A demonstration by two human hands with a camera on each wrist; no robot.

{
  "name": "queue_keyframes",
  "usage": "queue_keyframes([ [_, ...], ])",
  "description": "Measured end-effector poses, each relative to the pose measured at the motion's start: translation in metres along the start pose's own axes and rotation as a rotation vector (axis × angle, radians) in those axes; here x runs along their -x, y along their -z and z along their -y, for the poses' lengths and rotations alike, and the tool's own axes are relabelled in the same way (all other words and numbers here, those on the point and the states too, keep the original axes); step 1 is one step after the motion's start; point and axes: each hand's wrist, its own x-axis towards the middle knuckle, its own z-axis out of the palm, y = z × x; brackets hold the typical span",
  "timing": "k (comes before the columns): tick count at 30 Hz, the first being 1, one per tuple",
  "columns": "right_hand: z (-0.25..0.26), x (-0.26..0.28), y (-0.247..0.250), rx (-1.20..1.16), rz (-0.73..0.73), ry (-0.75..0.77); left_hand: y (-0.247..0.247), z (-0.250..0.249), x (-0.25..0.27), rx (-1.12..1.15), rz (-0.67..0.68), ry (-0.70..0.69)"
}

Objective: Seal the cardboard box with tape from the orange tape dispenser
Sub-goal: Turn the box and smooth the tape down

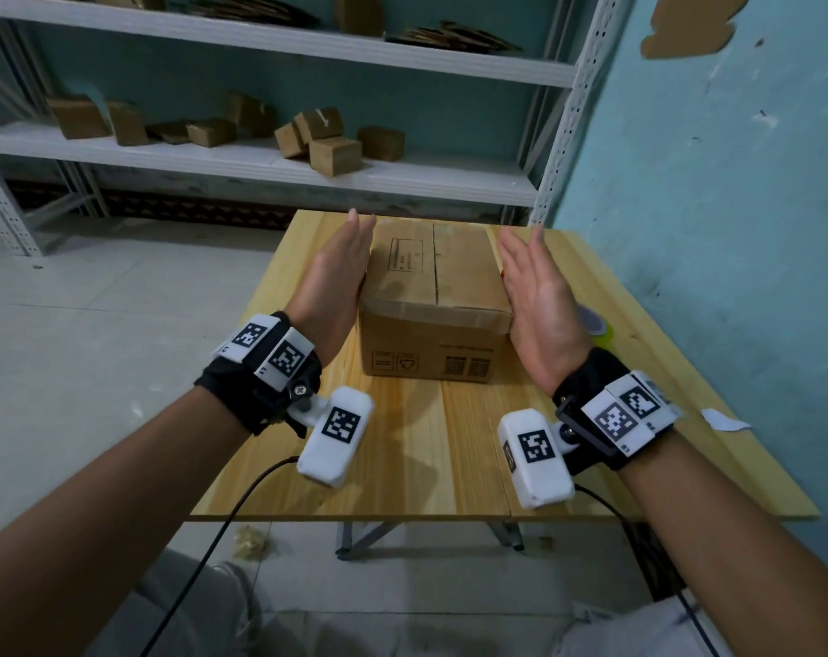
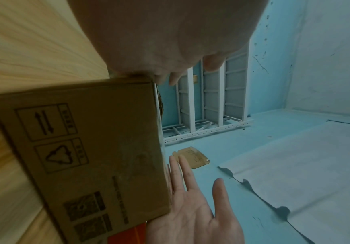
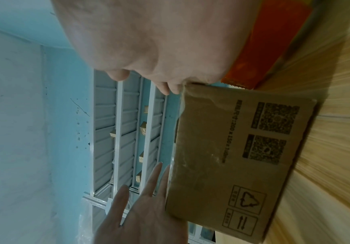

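While both hands flank the cardboard box, nothing is gripped: the left hand is flat with its fingers straight along the box's left side, and the right hand is flat in the same way along the right side. From the head view each palm seems to be touching or just beside its wall; which of the 2, I cannot tell for sure.

The step in hand looks like squaring and steadying the box before taping. To do it well, I would press evenly from both sides so the 2 top flaps meet along the centre seam, keep the box flat on the table, and leave the seam running away from the body so tape can be drawn along it in 1 pass. The orange tape dispenser lies just beyond the right hand, close against the box's right side, so the right hand has a short reach to it.

Plain brown and somewhat creased, the box sits toward the far edge of the table, roughly midway between its left and right edges. Its top flaps are folded down, with a visible seam and a printed label panel. The near face carries handling symbols and 2 printed code squares. Some glossy film appears on that face, possibly old tape.
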Motion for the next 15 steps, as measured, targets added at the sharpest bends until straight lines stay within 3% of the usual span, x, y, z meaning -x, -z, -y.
queue_keyframes([
  [5, -0.003, -0.002, 0.001, -0.022, 0.006, -0.023, -0.003, 0.000, 0.000, 0.013, -0.042, 0.013],
  [15, -0.001, 0.001, -0.001, -0.031, 0.001, -0.056, 0.003, 0.010, -0.008, -0.060, -0.003, 0.064],
])
